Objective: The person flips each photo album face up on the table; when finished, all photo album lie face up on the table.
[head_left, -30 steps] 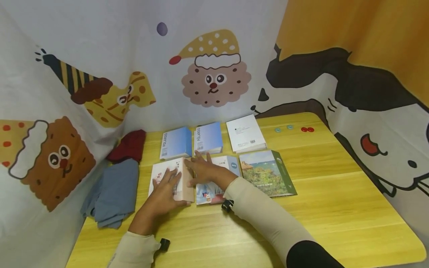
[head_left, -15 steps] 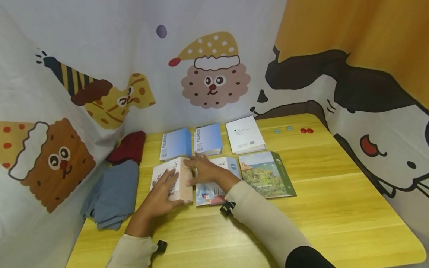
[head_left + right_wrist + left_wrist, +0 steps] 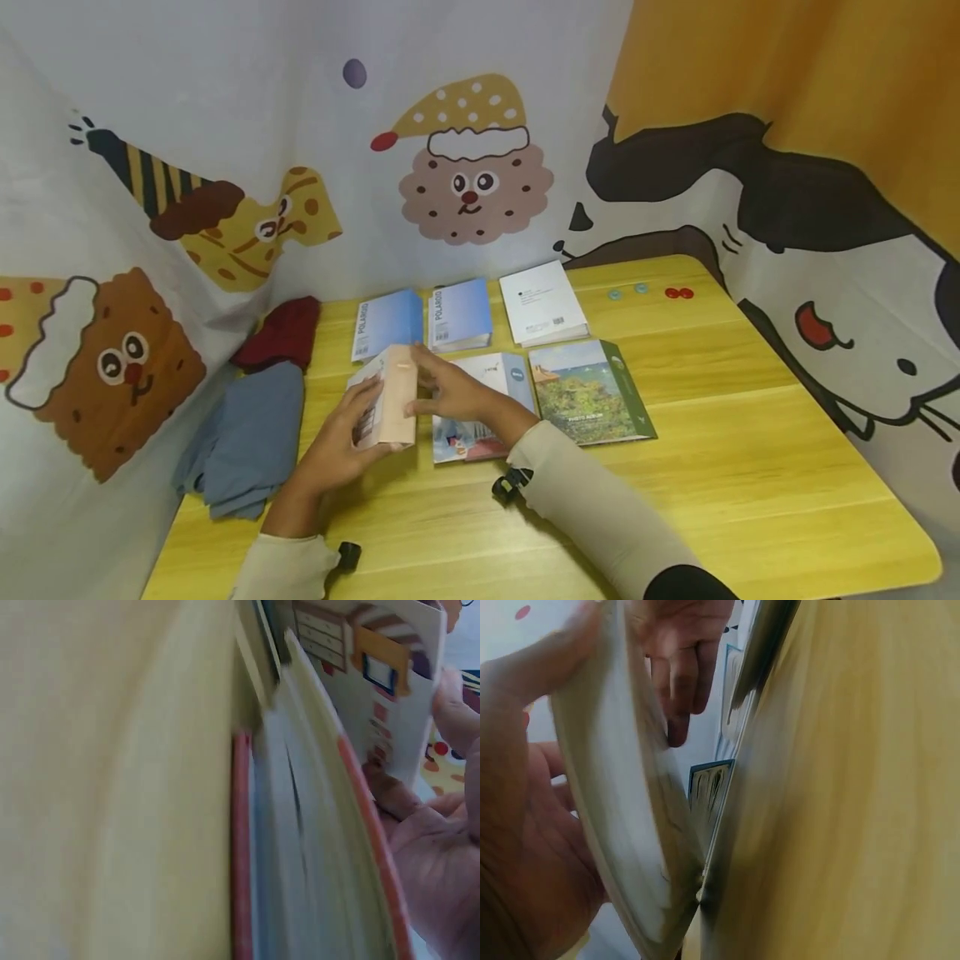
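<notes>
A white photo album with a beige spine (image 3: 399, 400) is tilted up at the left end of the front row. My left hand (image 3: 333, 446) grips its left side, with the thumb along the near edge. At the spine's far right side, my right hand (image 3: 453, 390) pinches the album. The right wrist view shows that hand (image 3: 442, 825) with thumb and finger on either side of the printed cover (image 3: 375, 675). In the left wrist view the page edges (image 3: 615, 795) stand steeply off the table. A second album (image 3: 476, 442) lies under my right forearm, partly hidden.
A landscape-covered album (image 3: 581, 392) lies at right. Behind are two blue albums (image 3: 390, 321) and a white one (image 3: 546, 302). Folded grey-blue cloth (image 3: 251, 437) and dark red cloth (image 3: 285, 333) lie left. Small teal pieces (image 3: 615, 295) and red pieces (image 3: 678, 293) sit at back right.
Both hands have tilted the left album up, its spine side rising from the table. The left hand has come further round its near edge. The other albums stay in place.
</notes>
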Demonstrator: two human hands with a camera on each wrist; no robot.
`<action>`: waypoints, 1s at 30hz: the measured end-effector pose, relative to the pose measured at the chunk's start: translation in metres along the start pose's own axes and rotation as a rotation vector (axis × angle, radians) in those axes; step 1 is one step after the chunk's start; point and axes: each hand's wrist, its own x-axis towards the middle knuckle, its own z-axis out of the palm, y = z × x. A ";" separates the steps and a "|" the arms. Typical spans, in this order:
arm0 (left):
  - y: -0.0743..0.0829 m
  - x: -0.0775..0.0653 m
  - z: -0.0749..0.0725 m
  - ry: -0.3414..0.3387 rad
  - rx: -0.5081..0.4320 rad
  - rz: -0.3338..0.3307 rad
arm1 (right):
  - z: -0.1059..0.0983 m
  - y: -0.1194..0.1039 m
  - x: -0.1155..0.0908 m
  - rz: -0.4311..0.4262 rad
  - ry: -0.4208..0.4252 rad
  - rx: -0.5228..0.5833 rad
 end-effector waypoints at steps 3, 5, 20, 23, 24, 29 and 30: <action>0.002 0.000 -0.003 0.014 -0.087 0.034 | 0.004 -0.003 -0.004 -0.020 0.005 0.054; 0.003 0.000 -0.004 0.020 -0.136 0.057 | 0.007 -0.006 -0.006 -0.043 0.001 0.077; 0.007 -0.005 -0.010 0.108 -0.387 0.138 | 0.024 -0.023 -0.011 -0.186 0.003 -0.191; 0.007 -0.007 -0.014 0.091 -0.464 0.144 | 0.029 -0.023 -0.009 -0.155 0.001 -0.278; 0.007 -0.009 -0.015 0.081 -0.481 0.142 | 0.030 -0.022 -0.008 -0.144 -0.002 -0.302; 0.002 -0.014 -0.026 -0.024 -0.646 0.154 | 0.035 -0.020 -0.006 -0.098 -0.012 -0.398; 0.001 -0.015 -0.028 -0.046 -0.678 0.161 | 0.036 -0.019 -0.007 -0.076 -0.010 -0.426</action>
